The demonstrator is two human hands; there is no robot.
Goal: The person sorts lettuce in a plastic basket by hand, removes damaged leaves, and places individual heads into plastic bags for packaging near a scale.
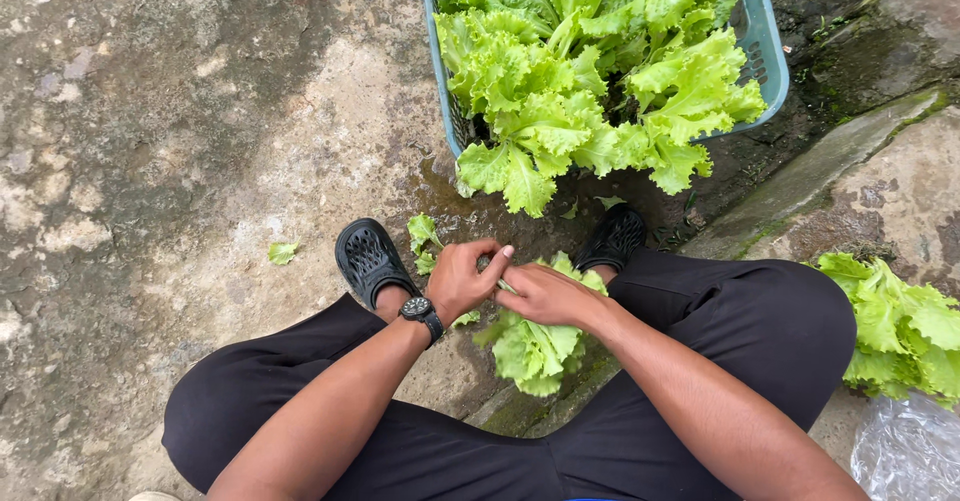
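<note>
left hand (458,279): curled at the stem end of the lettuce head (535,346), fingertips pinching there
right hand (548,296): closed over the same stem end, touching the left
lettuce head: between the knees, long axis pointing leaf-first back toward the body
further out: blue basket (768,51) of lettuce ahead, loose bunch (900,326) off right, wet concrete floor (180,141)

One package is visible: a crumpled clear plastic bag (908,449) at the near right corner of the scene, lying just beside loose lettuce. No labels, signs or screens appear.
</note>
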